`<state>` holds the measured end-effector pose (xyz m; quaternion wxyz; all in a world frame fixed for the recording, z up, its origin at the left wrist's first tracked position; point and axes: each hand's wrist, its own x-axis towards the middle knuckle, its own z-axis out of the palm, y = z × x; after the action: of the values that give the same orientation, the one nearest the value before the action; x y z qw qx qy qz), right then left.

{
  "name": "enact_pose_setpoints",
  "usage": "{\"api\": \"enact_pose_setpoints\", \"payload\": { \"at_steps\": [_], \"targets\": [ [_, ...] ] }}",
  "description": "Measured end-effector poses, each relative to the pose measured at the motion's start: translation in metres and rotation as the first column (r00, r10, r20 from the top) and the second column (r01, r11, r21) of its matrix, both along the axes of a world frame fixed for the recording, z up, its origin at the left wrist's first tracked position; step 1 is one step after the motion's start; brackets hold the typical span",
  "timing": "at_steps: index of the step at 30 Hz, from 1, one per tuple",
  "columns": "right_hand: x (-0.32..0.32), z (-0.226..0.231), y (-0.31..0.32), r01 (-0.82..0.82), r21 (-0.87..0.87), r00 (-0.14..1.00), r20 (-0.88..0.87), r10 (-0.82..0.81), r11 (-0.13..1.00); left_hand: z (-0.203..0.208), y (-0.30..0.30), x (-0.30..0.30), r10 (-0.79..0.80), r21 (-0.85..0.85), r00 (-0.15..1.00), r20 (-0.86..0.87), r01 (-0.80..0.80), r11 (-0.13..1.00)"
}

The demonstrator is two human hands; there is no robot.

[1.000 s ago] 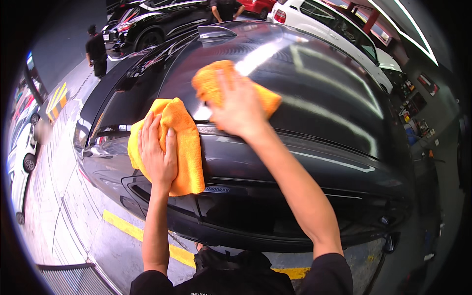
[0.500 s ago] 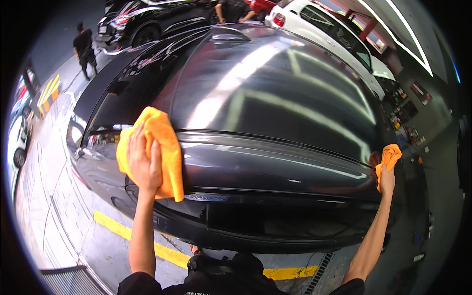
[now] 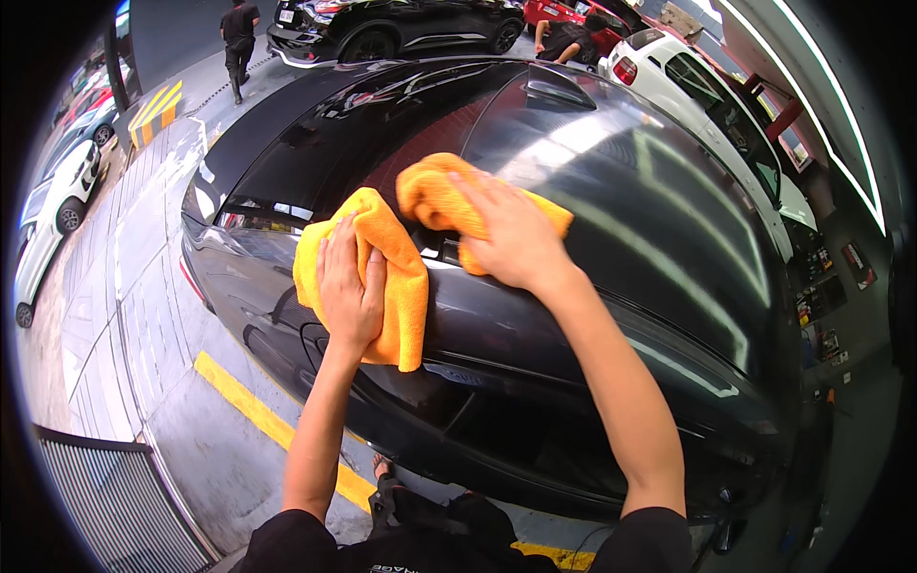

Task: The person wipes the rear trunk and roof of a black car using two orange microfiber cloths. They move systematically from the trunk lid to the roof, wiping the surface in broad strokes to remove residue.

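A glossy dark car point(image 3: 659, 258) fills the middle, its roof and rear window reflecting the ceiling lights. My left hand point(image 3: 351, 291) presses an orange microfiber towel point(image 3: 406, 286) against the side near the rear pillar, fingers laid along the cloth. Just right of it, my right hand point(image 3: 516, 237) holds a second orange towel point(image 3: 430, 189), bunched, over the rear roof edge by the back window. That hand is slightly blurred. The fingertips of the right hand partly sink into the cloth. A black shark-fin antenna point(image 3: 559, 88) stands farther back on the roof.
A white SUV point(image 3: 707, 110) and a black SUV point(image 3: 411, 31) stand beyond the car. One person point(image 3: 239, 43) walks at the far left; another point(image 3: 566, 43) bends between vehicles. A striped block point(image 3: 156, 113), yellow floor line point(image 3: 244, 406) and metal grate point(image 3: 124, 497) lie left.
My right hand has swept its towel from the car's far right end leftward to beside my left hand. The left towel stays pressed on the car. The view has shifted toward the rear.
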<state>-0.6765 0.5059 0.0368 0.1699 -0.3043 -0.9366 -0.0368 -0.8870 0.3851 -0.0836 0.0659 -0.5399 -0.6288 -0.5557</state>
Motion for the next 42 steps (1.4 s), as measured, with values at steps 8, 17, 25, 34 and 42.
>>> {"api": "enact_pose_setpoints", "payload": {
  "at_steps": [8,17,25,34,42],
  "targets": [
    [0.353,0.087,-0.051,0.823,-0.181,0.498,-0.227,-0.837,0.539,0.013,0.003,0.009,-0.01,-0.01,1.0,0.014,0.01,1.0],
    [-0.046,0.017,0.096,-0.312,-0.213,0.93,0.132,0.344,0.926,0.006,-0.009,-0.018,0.028,-0.029,0.999,0.044,-0.027,0.999],
    [-0.07,0.003,0.225,0.168,0.011,0.964,0.206,-0.167,0.986,0.013,0.003,-0.008,-0.058,-0.088,0.995,0.079,0.064,0.994],
    [0.023,0.077,0.259,0.451,0.187,0.822,0.295,-0.487,0.873,0.016,0.012,0.005,-0.156,-0.035,0.981,0.113,0.16,0.986],
    [-0.069,0.04,0.047,-0.392,-0.337,0.859,0.199,0.472,0.856,0.004,0.004,-0.028,-0.017,0.048,0.991,0.136,0.011,0.999]
  ]
}}
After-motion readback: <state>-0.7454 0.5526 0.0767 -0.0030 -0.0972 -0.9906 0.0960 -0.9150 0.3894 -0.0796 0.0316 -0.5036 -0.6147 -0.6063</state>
